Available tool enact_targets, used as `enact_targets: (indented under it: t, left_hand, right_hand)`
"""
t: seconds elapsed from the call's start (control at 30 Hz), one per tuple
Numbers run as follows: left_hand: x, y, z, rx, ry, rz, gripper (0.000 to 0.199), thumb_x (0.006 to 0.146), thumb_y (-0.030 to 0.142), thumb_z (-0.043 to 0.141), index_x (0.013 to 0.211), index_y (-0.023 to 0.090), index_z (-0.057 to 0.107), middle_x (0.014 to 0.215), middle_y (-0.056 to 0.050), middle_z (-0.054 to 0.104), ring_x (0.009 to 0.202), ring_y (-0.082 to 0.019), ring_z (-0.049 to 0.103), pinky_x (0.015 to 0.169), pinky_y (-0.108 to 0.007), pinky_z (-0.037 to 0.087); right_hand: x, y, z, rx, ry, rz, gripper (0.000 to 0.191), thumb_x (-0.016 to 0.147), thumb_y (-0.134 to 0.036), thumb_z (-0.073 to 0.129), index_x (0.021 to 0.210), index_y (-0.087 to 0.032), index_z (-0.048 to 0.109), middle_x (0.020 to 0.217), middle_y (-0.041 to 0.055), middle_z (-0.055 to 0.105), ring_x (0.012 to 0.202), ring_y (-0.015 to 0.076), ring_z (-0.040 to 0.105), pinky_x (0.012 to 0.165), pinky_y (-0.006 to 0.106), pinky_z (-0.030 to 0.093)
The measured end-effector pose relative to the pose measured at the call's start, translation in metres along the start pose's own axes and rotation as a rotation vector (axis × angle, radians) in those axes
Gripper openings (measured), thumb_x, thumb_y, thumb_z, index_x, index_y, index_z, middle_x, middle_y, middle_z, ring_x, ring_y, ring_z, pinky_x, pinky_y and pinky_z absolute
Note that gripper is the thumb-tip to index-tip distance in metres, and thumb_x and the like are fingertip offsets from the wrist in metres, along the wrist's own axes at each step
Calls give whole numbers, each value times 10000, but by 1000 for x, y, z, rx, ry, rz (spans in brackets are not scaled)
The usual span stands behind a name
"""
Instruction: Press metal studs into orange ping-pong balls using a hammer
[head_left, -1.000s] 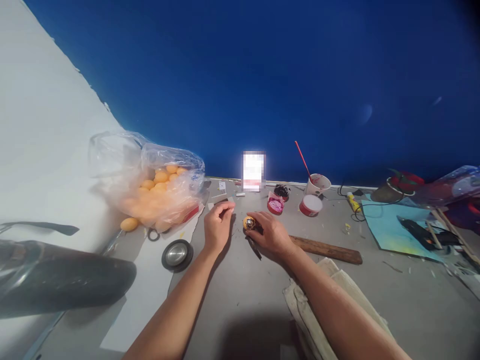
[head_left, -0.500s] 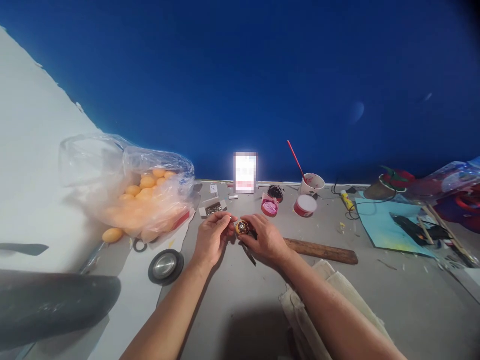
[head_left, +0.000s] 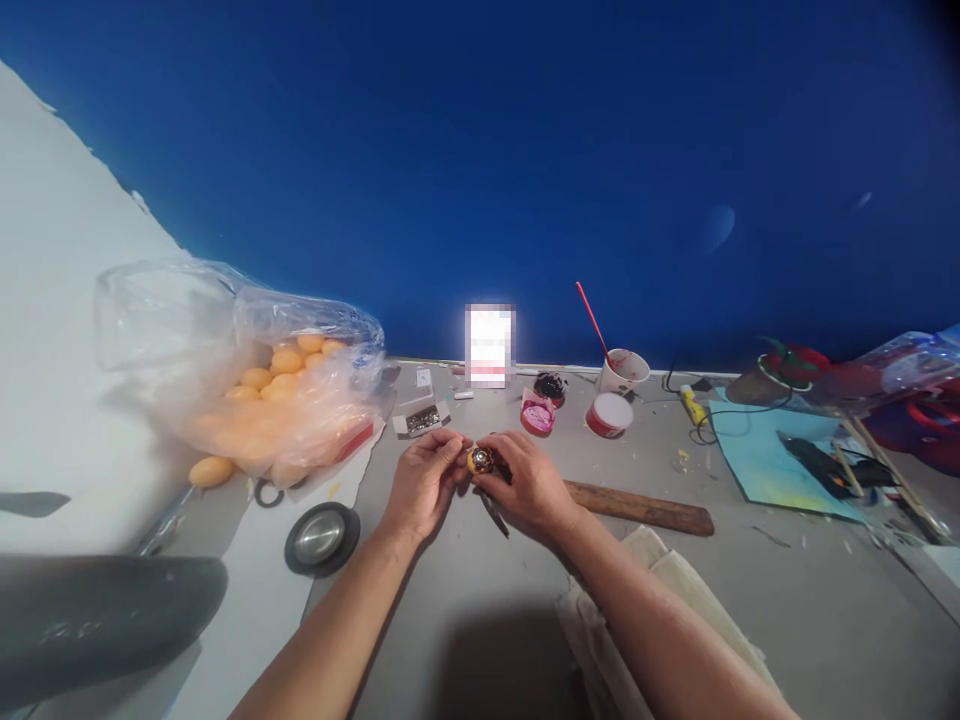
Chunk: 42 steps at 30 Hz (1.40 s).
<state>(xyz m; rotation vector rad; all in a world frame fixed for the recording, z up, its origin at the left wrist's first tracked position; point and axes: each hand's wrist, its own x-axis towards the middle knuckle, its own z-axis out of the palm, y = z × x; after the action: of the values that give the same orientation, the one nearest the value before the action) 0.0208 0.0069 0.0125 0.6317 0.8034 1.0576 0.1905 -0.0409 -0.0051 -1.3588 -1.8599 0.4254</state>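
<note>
My right hand [head_left: 529, 482] is closed around a small orange ball [head_left: 474, 464] whose near side is covered with shiny metal studs [head_left: 484, 459]. Thumb and fingers of my left hand [head_left: 431, 478] are pinched together just left of the ball; whatever they hold is too small to make out. Below my right hand a dark pointed tool [head_left: 495, 516] sticks out; its other end is hidden, and I cannot tell whether it is held or lies on the table. Beyond my left hand is a small open box [head_left: 422, 420] with shiny metal pieces.
At left, a clear plastic bag [head_left: 262, 390] holds several orange balls, beside a round metal-centred disc [head_left: 319, 538]. A wooden strip [head_left: 652, 508] and cloth [head_left: 660, 570] lie right. Behind are a pink pot [head_left: 538, 415], a white-topped tub [head_left: 610, 414] and a cup [head_left: 624, 373] with a red stick.
The view has shifted slightly, so the things at left sit a bit further left. Both hands keep nearly the same pose around the studded ball.
</note>
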Motion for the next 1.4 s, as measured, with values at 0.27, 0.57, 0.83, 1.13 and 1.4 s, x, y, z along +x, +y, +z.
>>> enact_targets:
  t: [0.27,0.57,0.83,1.13,1.4]
  left_hand:
    - [4,0,-6,-18,23,-17,339,564,113,961,846,98,774,825,-93,801,668,-152,747,663,-230,626]
    - [7,3,-7,-193,152,-129,122,814,-4,713,836,115,728,829,-104,803,687,-169,773,640,-231,639]
    - [1,11,-3,-393,37,-228,234,979,241,589,973,78,757,1124,-217,782,1130,-313,750,986,-438,611]
    - [-7,-5,-4,-262,-186,-240,388,765,71,784,1147,124,742,960,-81,779,835,-149,738,799,-229,589]
    - [-7,0,-1,-280,-165,-257,468,821,129,708,1288,117,682,1224,-180,759,1102,-214,735,1009,-331,571]
  right_hand:
    - [-1,-2,-1,19,59,-13,329,902,-172,710,1216,-232,632,1126,74,712,1023,249,656,901,355,522]
    - [-1,-3,-2,28,35,-22,269,932,-182,698,1188,-237,639,1152,77,713,1053,249,652,925,360,518]
    - [2,-9,3,11,167,-160,289,940,-346,757,1179,-229,644,1042,71,751,936,253,638,861,387,528]
    - [5,-16,1,-68,131,-147,250,1037,-349,613,1246,-229,678,1168,109,737,1030,274,632,934,451,513]
    - [4,-14,-3,-123,166,-91,195,1020,-253,613,1103,-254,789,1078,104,716,980,266,603,893,448,505]
